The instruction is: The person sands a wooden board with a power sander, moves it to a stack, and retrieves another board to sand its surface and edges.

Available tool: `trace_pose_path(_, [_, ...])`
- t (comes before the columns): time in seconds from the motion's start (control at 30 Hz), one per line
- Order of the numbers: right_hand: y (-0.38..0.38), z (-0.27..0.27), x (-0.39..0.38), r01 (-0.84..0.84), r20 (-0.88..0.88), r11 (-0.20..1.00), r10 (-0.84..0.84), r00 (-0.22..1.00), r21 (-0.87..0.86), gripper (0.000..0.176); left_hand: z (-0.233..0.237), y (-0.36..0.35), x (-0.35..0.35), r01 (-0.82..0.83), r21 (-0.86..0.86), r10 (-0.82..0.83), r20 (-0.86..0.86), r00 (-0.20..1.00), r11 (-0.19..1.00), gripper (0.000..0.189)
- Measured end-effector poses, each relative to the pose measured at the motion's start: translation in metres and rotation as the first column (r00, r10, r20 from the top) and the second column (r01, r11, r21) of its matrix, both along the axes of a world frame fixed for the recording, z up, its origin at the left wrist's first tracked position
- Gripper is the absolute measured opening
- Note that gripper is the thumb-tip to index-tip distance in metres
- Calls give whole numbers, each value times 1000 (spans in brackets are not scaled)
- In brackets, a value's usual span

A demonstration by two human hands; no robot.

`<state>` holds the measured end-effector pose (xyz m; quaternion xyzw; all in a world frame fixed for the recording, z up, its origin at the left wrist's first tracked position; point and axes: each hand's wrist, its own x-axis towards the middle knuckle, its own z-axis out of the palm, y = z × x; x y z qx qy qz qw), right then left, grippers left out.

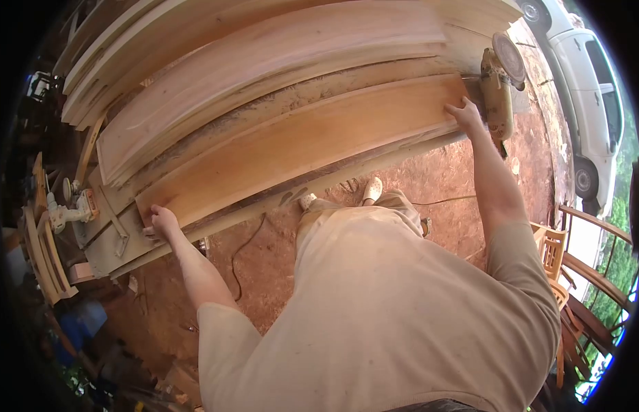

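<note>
**Long board (306, 130) spans L hand (164, 223) to R hand (465, 113)**

Hands well apart, 1 at each end of the board, both closed on it: L hand has the near corner of its end, R hand the near corner of the other. Prob. held this way b/c the board is long & a single grip would let it tip or swing. Board sits along the near edge of the desk (103, 244), prob. for easy reach; can't tell if it lies flat or is lifted a bit.

Just past R hand, a power tool w/ a round disc (498, 86) stands at the board's end, disc up, so it's the main obstacle that side. Beyond both hands, stacked boards (278, 65) run roughly parallel to the held 1, limiting room on the far side; prob. laid lengthwise to fit the desk.

Left of L hand: white-&-orange tool (74, 211), approx. clear of the board, plus curved wood pieces (48, 257) further out. Below, between the hands, a dark cord (249, 247) trails on the ground, a possible trip risk near the feet. Well off past R hand: white vehicle (587, 89); nearer, a wooden chair (553, 250).
</note>
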<state>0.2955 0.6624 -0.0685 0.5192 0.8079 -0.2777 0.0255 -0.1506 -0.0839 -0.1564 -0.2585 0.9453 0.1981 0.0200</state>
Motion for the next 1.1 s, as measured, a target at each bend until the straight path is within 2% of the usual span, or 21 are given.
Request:
trace_pose_path(0.03, [-22, 17, -15, 10, -1, 1000, -10, 1000, -6, 90, 5, 9, 8, 10, -6, -10, -1, 1000, 1000, 90])
trace_pose_path(0.1, [-77, 61, -61, 73, 498, 987, -137, 856, 145, 100, 18, 50, 30, 72, -249, -84, -38, 996, 966, 94])
trace_pose_path(0.13, [-75, 35, -68, 16, 505, 994, -67, 860, 105, 105, 14, 63, 29, 92, -239, -105, -45, 993, 967, 94])
trace_pose_path(0.23, [-172, -20, -112, -284, 276, 938, 225, 935, 199, 98, 9, 121, 44, 296, -296, -292, 60, 955, 908, 89])
trace_pose_path(0.33, [-261, -21, -124, -624, 100, 749, 619, 779, 225, 94, 20, 189, 84, 488, -242, -478, 103, 872, 839, 90])
trace_pose_path(0.37, [-266, -22, -122, -706, 65, 667, 714, 697, 236, 92, 23, 212, 97, 531, -260, -521, 112, 846, 807, 88])
trace_pose_path(0.47, [-194, -24, -92, -661, -100, 712, 695, 712, 238, 82, 15, 264, 142, 640, -305, -662, 42, 749, 705, 81])
trace_pose_path(0.53, [-131, -8, -57, -484, -74, 859, 501, 863, 170, 74, 19, 293, 168, 694, -330, -719, 62, 693, 640, 80])
trace_pose_path(0.57, [-99, 16, -34, -312, -175, 949, 301, 937, -40, 71, 19, 308, 178, 734, -334, -754, 93, 650, 592, 80])
trace_pose_path(0.63, [-52, 39, 30, 100, -426, 956, 27, 905, 275, 72, 18, 335, 195, 750, -335, -777, 77, 625, 570, 79])
trace_pose_path(0.67, [-24, 38, 72, 222, -429, 863, -7, 903, 453, 75, 18, 349, 201, 765, -324, -793, 67, 606, 557, 79])
trace_pose_path(0.73, [-1, 60, 141, 387, -269, 796, -289, 919, 465, 73, 24, 381, 208, 762, -316, -785, 80, 614, 564, 78])
trace_pose_path(0.8, [48, 6, 220, 259, -58, 948, -253, 966, 186, 68, 28, 404, 206, 728, -304, -742, 91, 664, 614, 78])
trace_pose_path(0.83, [46, 5, 227, 253, -58, 951, -247, 967, 177, 68, 29, 414, 204, 723, -311, -737, 96, 669, 617, 78])
trace_pose_path(0.87, [40, 6, 234, 300, -234, 894, -387, 892, -332, 66, 29, 426, 201, 727, -277, -739, 80, 668, 628, 79])
trace_pose_path(0.9, [37, 11, 239, 174, -309, 639, -570, 762, -749, 65, 29, 443, 200, 730, -237, -743, 49, 668, 641, 80])
trace_pose_path(0.93, [37, -14, 242, 91, -327, 510, -667, 669, -855, 64, 29, 463, 201, 771, -149, -775, 48, 630, 619, 78])
trace_pose_path(0.97, [24, 3, 235, 22, -328, 439, -703, 631, -898, 65, 31, 483, 204, 807, -66, -806, 42, 590, 587, 76])
trace_pose_path(1.0, [19, 0, 232, -27, -394, 488, -669, 630, -872, 64, 39, 508, 219, 838, 116, -826, -143, 545, 533, 73])
trace_pose_path(1.07, [16, -12, 227, -7, -403, 661, -449, 798, -750, 63, 81, 573, 282, 842, 419, -732, -444, 517, 340, 65])
trace_pose_path(1.1, [14, -8, 224, -14, -407, 660, -446, 797, -751, 63, 93, 602, 304, 894, 414, -710, -578, 402, 170, 62])
